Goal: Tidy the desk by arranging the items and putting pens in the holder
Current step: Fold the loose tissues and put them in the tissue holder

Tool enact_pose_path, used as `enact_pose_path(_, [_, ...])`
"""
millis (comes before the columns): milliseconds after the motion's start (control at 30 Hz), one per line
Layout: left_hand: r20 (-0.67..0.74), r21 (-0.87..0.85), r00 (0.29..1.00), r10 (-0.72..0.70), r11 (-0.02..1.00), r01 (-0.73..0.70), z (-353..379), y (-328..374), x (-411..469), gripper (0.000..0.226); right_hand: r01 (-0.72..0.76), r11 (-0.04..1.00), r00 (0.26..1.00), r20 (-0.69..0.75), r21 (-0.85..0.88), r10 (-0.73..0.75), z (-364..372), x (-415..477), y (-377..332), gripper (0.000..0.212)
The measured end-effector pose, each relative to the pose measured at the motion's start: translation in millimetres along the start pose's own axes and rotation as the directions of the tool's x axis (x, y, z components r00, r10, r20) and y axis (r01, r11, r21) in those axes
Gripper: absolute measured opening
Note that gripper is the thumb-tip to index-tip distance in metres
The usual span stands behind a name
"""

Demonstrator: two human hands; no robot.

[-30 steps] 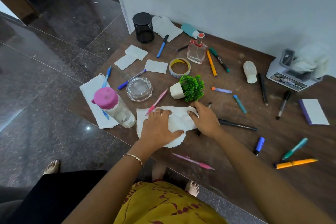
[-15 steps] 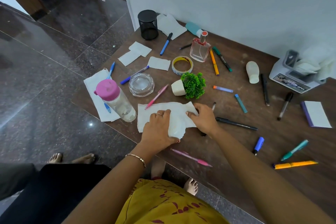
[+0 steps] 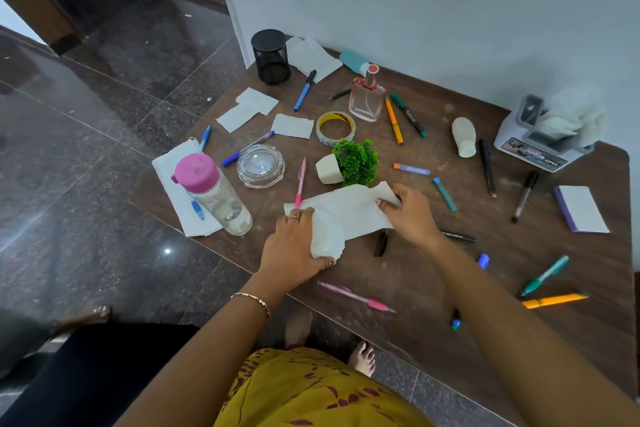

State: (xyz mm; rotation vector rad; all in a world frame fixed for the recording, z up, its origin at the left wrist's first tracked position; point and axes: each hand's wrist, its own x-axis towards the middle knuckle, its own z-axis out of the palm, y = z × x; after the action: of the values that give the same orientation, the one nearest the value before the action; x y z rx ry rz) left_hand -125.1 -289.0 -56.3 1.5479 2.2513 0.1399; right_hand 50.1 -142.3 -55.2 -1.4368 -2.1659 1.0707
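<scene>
1. Sheet of thin white paper (image 3: 349, 211) lies near the desk's (image 3: 571, 253) near edge.
2. Left hand (image 3: 294, 246) grips its bunched end; right hand (image 3: 412, 215) pinches the opposite corner.
3. Likely light, limp, tears easily; take the edges.

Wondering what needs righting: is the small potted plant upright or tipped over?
Tipped over. The potted plant lies on its side on the desk, with its white pot and green leaves both resting on the wood.
</scene>
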Motion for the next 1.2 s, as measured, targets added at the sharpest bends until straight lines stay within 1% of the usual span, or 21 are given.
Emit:
enact_pose_path(200, [0.03,0.035,1.0,0.001,0.999,-0.002,-2.6,3.1,10.5,0.096,-0.062,0.997,0.997,-0.043,0.045,0.064,-35.5,-3.5,14.4,0.027])
enact_pose_path(300, [0.021,0.036,1.0,0.001,0.999,-0.002,-3.0,5.2,15.0,0.096,-0.104,0.992,0.992,-0.07,0.078,0.109,-54.7,-6.8,20.8,0.025])
enact_pose_path(433, [0.014,0.047,1.0,-0.008,0.999,0.007,-4.8,8.6,18.1,0.094,-0.152,0.98,0.985,-0.069,0.125,0.161,-75.4,-9.8,29.2,0.022])
enact_pose_path(600, [0.043,0.088,0.998,-0.037,0.996,0.033,-6.8,12.9,19.3,0.095,-0.162,0.96,0.978,-0.096,0.23,0.188,-99.2,-16.0,30.4,0.021])
enact_pose_path(667, [0.039,0.128,0.998,-0.04,0.991,0.035,-9.8,15.7,20.2,0.1,-0.152,0.951,0.979,-0.093,0.269,0.183,-109.7,-19.0,28.3,0.018])
enact_pose_path(700, [0.021,0.136,0.999,-0.032,0.99,0.029,-12.1,18.6,21.1,0.107,-0.147,0.947,0.98,-0.085,0.287,0.178,-115.5,-20.7,26.9,0.017])
enact_pose_path(733, [-0.009,0.12,1.0,-0.016,0.993,0.017,-14.6,22.1,22.4,0.116,-0.142,0.945,0.982,-0.079,0.294,0.172,-120.6,-22.4,24.9,0.016])
enact_pose_path(767, [-0.047,0.069,0.999,0.011,0.998,-0.007,-17.4,27.3,24.5,0.122,-0.139,0.944,0.982,-0.078,0.3,0.17,-125.7,-23.8,23.8,0.016])
enact_pose_path(833, [-0.12,-0.132,0.991,0.056,0.989,-0.072,-23.5,43.0,31.7,0.126,-0.141,0.933,0.981,-0.079,0.33,0.176,-135.0,-25.6,23.1,0.017])
enact_pose_path(867, [-0.136,-0.29,0.99,0.049,0.953,-0.087,-27.7,54.0,36.3,0.123,-0.14,0.926,0.98,-0.082,0.35,0.179,-140.1,-27.6,21.7,0.018])
enact_pose_path(900, [-0.117,-0.499,0.993,0.013,0.864,-0.07,-32.0,65.6,41.3,0.118,-0.139,0.916,0.979,-0.087,0.377,0.185,-144.2,-29.4,20.8,0.018])
enact_pose_path(933, [-0.065,-0.71,0.998,-0.023,0.704,-0.03,-36.4,77.6,46.1,0.111,-0.135,0.901,0.977,-0.095,0.411,0.19,-148.2,-31.9,20.1,0.019])
enact_pose_path(967, [0.015,-0.857,0.999,-0.042,0.514,0.034,-40.0,88.4,50.0,0.105,-0.13,0.88,0.976,-0.1,0.456,0.196,-151.2,-33.9,19.9,0.019])
enact_pose_path(1000, [0.092,-0.93,0.995,-0.038,0.354,0.1,-42.7,98.3,53.5,0.099,-0.123,0.856,0.975,-0.102,0.503,0.2,-154.5,-36.4,19.6,0.019])
enact_pose_path(1033, [0.154,-0.954,0.988,-0.025,0.256,0.156,-43.8,104.6,56.9,0.094,-0.117,0.832,0.975,-0.098,0.543,0.201,-156.4,-37.7,19.4,0.018])
enact_pose_path(1067, [0.199,-0.961,0.98,-0.012,0.193,0.197,-42.7,108.2,59.7,0.09,-0.116,0.809,0.975,-0.091,0.576,0.204,-157.3,-38.5,19.5,0.019])
enact_pose_path(1133, [0.264,-0.958,0.964,0.034,0.128,0.258,-38.2,117.6,63.6,0.083,-0.118,0.761,0.971,-0.085,0.638,0.221,-163.0,-41.7,23.8,0.023])
enact_pose_path(1200, [0.316,-0.947,0.945,0.09,0.1,0.307,-32.4,124.7,66.8,0.081,-0.126,0.703,0.969,-0.066,0.7,0.24,-167.1,-45.1,27.4,0.027])
